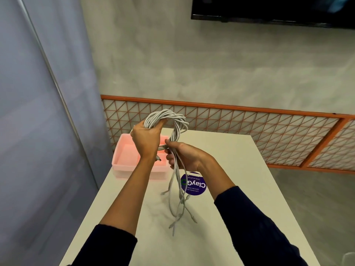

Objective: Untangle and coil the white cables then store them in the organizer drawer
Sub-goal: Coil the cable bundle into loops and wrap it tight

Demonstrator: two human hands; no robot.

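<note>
white cables (173, 120) were gripped as a coil by left hand (147, 140) & pinched by right hand (184, 155), above worktop (230, 169) w/ pink drawer (124, 160).

White cables (173, 123), pink drawer (124, 160), orange lattice (249, 129).

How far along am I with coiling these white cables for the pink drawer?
Most of the cable is already looped into a coil. Your left hand grips it, your right hand holds the strands below. Left to do: wind in the loose ends hanging over the table, then put the coil in the pink drawer.
</note>
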